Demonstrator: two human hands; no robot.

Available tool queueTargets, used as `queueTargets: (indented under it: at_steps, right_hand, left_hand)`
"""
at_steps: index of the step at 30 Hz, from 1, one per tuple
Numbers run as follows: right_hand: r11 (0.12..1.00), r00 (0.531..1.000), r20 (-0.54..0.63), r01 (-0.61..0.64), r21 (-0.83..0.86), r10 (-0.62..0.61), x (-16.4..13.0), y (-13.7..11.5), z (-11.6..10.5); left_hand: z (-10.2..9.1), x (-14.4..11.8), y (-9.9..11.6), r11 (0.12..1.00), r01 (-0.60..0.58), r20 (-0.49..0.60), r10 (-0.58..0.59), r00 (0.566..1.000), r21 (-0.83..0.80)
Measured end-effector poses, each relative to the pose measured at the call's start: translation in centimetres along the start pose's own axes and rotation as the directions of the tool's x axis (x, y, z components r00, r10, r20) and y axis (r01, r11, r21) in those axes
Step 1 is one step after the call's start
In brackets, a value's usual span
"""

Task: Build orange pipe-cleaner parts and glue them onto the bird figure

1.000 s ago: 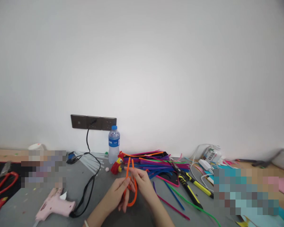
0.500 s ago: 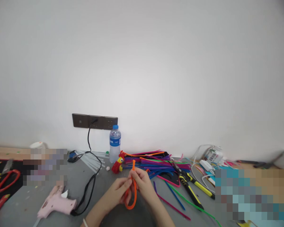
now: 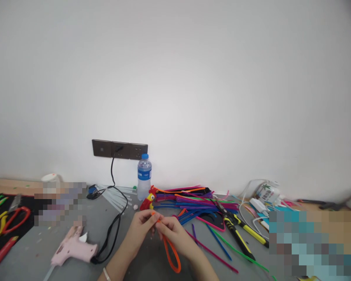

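An orange pipe cleaner (image 3: 175, 262), bent into a long loop, is pinched between both hands above the grey table. My left hand (image 3: 144, 226) grips its upper end between thumb and fingers. Close beside it, my right hand (image 3: 172, 231) pinches the strand just where the loop starts, and the loop hangs down below the fingers. Fingers hide part of the pinched end. Just behind my left hand stands a small red and yellow bird figure (image 3: 148, 201) with a round eye.
Bundled pipe cleaners (image 3: 190, 201) lie behind my hands, with loose ones to the right. Yellow-black pliers (image 3: 236, 230) rest beside them. A water bottle (image 3: 144, 179) stands by the wall. At left are a pink glue gun (image 3: 74, 248), its black cable (image 3: 114, 230) and red-handled scissors (image 3: 16, 220).
The orange loop has tilted and swung to lower right, and its upper end has tipped left into my left fingers. Both hands remain close together; the view has shifted slightly.
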State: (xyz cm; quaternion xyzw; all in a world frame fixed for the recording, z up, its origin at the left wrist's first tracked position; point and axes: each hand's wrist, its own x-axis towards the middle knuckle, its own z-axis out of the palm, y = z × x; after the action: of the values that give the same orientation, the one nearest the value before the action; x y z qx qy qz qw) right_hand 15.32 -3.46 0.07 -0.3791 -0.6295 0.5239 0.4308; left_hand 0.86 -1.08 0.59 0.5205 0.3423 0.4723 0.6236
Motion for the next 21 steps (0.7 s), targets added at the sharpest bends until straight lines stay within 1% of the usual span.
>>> queueTargets:
  at_steps: [3, 5, 6, 7, 9, 11, 12, 14, 17, 19, 20, 21]
  right_hand:
    - [0.997, 0.996, 0.054, -0.073, 0.036, 0.071, -0.5, -0.5, -0.4]
    - [0.988, 0.984, 0.104, -0.151, 0.038, 0.146, -0.8, -1.0, -0.9]
    - [0.985, 0.98, 0.114, -0.169, 0.031, 0.165, -1.0, -1.2, -1.2]
    - [0.986, 0.981, 0.107, -0.167, 0.025, 0.164, -1.1, -1.4, -1.6]
    - [0.993, 0.992, 0.06, -0.109, 0.044, 0.107, -1.2, -1.6, -2.4]
    - [0.995, 0.999, -0.017, -0.03, 0.092, 0.031, -1.1, -1.5, -2.9]
    - [0.992, 0.999, -0.053, -0.007, 0.124, 0.014, -1.0, -1.4, -3.0]
    - [0.982, 0.996, -0.092, 0.005, 0.189, 0.013, -0.7, -0.8, -2.7]
    - [0.968, 0.995, -0.089, -0.011, 0.25, 0.034, -0.1, 0.1, -1.2]
    - [0.967, 0.993, -0.115, 0.034, 0.253, -0.005, 0.2, 0.3, 0.0]
    - [0.964, 0.988, -0.149, 0.066, 0.259, -0.027, 0.3, 0.3, 0.5]
    - [0.958, 0.982, -0.185, 0.09, 0.271, -0.04, 0.4, 0.2, 0.8]
  left_hand:
    - [-0.2, 0.1, 0.1, 0.996, 0.021, -0.07, -0.027, 0.997, -0.087]
    - [-0.5, 0.2, 0.3, 0.982, -0.001, -0.168, -0.031, 0.985, -0.186]
    - [-0.7, 0.3, 0.4, 0.971, -0.028, -0.229, -0.029, 0.973, -0.239]
    - [-1.0, 0.5, 0.5, 0.955, -0.064, -0.295, -0.025, 0.955, -0.289]
    - [-1.5, 0.7, 0.7, 0.92, -0.111, -0.392, -0.05, 0.919, -0.377]
    - [-1.8, 0.9, 0.9, 0.887, -0.135, -0.448, -0.088, 0.889, -0.442]
    - [-1.8, 1.0, 1.0, 0.874, -0.135, -0.462, -0.111, 0.88, -0.468]
    - [-1.6, 1.0, 1.1, 0.849, -0.106, -0.458, -0.17, 0.872, -0.517]
    - [-0.9, 0.8, 1.0, 0.804, -0.032, -0.399, -0.259, 0.88, -0.594]
    - [-0.3, 0.5, 0.7, 0.797, 0.022, -0.327, -0.273, 0.905, -0.604]
    - [-0.1, 0.3, 0.5, 0.808, 0.076, -0.251, -0.269, 0.93, -0.585]
    - [0.1, 0.2, 0.3, 0.819, 0.104, -0.191, -0.252, 0.949, -0.565]
